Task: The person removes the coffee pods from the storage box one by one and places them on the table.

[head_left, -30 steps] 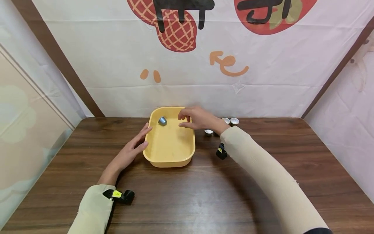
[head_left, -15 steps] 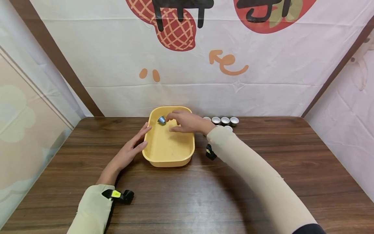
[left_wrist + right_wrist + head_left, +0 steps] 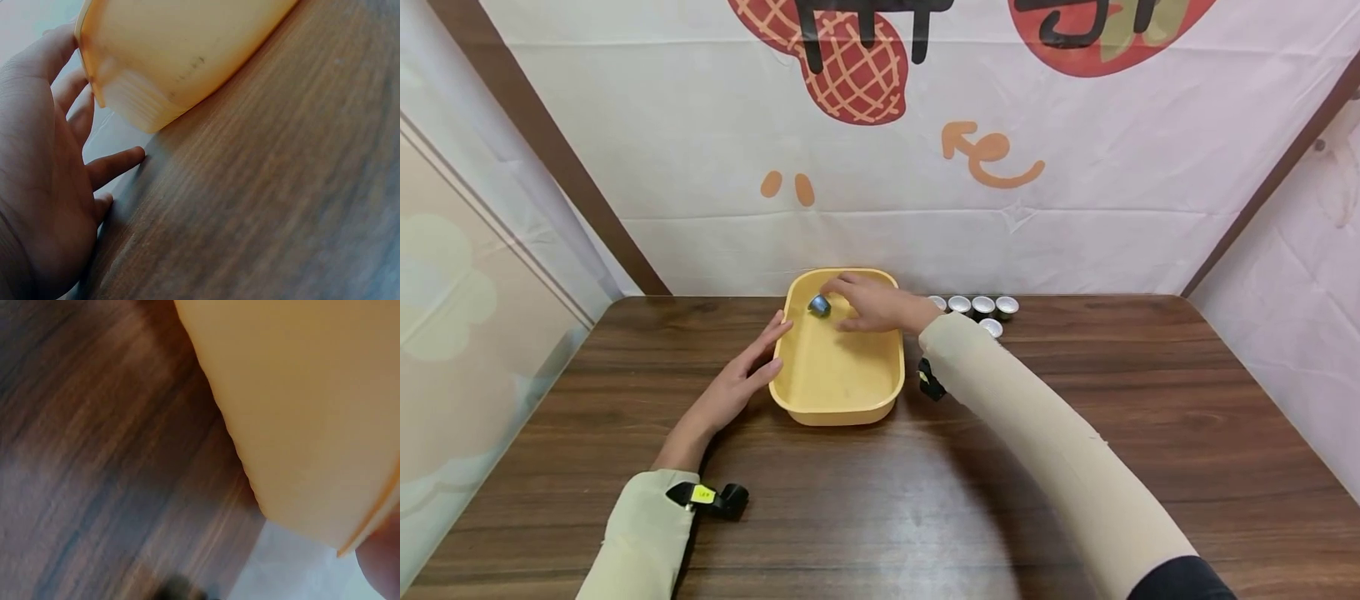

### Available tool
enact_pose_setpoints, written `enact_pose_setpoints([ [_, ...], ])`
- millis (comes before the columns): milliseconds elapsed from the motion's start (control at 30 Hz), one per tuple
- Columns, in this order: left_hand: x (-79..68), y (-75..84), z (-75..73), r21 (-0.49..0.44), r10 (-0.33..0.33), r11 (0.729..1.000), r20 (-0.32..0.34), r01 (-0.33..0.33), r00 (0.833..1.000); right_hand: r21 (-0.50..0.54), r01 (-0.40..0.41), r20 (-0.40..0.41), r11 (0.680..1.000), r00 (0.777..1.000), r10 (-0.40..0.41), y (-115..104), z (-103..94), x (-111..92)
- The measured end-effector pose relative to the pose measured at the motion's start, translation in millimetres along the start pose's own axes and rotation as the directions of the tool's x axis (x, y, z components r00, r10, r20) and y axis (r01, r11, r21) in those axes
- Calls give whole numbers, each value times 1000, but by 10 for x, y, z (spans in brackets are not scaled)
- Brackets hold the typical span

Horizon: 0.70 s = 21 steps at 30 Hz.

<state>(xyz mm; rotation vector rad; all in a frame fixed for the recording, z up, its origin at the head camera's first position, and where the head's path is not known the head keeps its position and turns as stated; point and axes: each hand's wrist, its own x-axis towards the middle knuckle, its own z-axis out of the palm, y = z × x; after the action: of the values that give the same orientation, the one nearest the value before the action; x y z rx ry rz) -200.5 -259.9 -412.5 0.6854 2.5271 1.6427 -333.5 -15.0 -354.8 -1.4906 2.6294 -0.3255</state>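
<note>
A blue coffee capsule [image 3: 819, 305] lies on its side at the far left inside a yellow plastic basin [image 3: 838, 379]. My right hand [image 3: 876, 304] reaches over the basin's right rim, its index fingertip right beside the capsule and its thumb apart from it. My left hand [image 3: 741, 383] rests with extended fingers along the basin's left rim. In the left wrist view, fingers [image 3: 74, 87] of that hand touch the rim from outside. The right wrist view shows the basin's outer wall [image 3: 300, 419] and just a sliver of the right hand [image 3: 382, 556].
Several coffee capsules [image 3: 983, 306] with silver lids stand right of the basin, partly hidden by the right forearm. A brown wooden table [image 3: 865, 508] carries everything. Behind its far edge hangs a printed white cloth [image 3: 700, 167].
My right hand has moved left and deeper over the basin, closer to the blue capsule. More silver-lidded capsules show behind the wrist. The left hand has stayed at the rim.
</note>
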Motion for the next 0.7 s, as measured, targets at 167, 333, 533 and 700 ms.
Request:
enact_pose_setpoints([
  [167, -8, 8, 12, -15, 4, 1000, -1, -4, 1000, -42, -29, 36, 999, 999, 31, -27, 10, 33],
  [333, -21, -4, 3, -14, 11, 1000, -3, -11, 1000, -30, -21, 64, 999, 998, 23, -56, 8, 77],
  [533, -27, -11, 3, 3, 12, 1000, -7, -12, 1000, -34, -32, 96, 999, 995, 35, -62, 27, 124],
  [700, -42, -2, 6, 11, 13, 1000, -12, -12, 1000, -35, -36, 115, 999, 993, 40, -79, 40, 156],
])
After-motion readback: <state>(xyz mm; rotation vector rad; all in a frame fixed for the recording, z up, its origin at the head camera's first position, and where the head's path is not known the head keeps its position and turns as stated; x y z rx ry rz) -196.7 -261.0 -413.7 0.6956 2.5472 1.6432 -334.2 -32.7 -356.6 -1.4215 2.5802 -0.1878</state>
